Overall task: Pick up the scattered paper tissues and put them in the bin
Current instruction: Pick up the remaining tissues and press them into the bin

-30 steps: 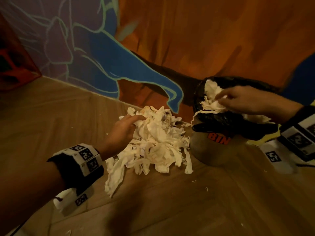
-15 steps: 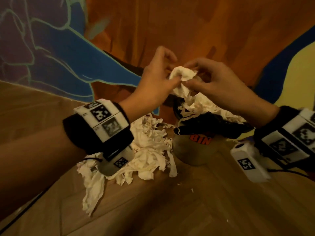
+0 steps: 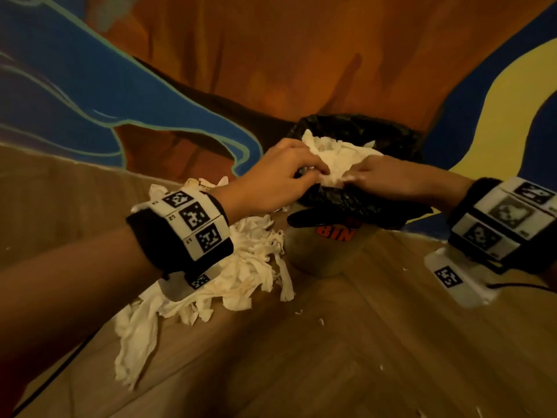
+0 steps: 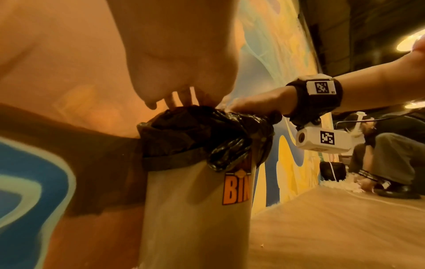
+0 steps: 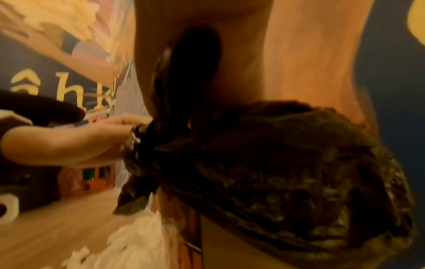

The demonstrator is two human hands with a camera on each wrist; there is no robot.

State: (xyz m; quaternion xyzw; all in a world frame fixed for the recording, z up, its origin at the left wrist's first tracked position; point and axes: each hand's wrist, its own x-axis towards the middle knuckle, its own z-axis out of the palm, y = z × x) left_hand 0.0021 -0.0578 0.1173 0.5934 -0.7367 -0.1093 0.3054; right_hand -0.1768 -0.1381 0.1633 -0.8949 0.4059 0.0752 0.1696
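Head view shows you mid-deposit: your left hand (image 3: 280,173) and right hand (image 3: 382,176) meet just above centre of frame, each grip pinched on one wad of tissue (image 3: 337,158) over the black-lined bin (image 3: 325,251), whose mouth already looks full. Next, I'd judge, you press the wad down, let go, and return for the tissue pile (image 3: 229,276) on the floor at lower left. Both wrists angle inward, fingers curled downward.

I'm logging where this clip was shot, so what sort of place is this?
Probably an indoor public or commercial room, not a home. A large painted mural covers the wall, the wooden floor is parquet, and a small lined bin stands by the wall. Another person crouches farther along over more tissues.
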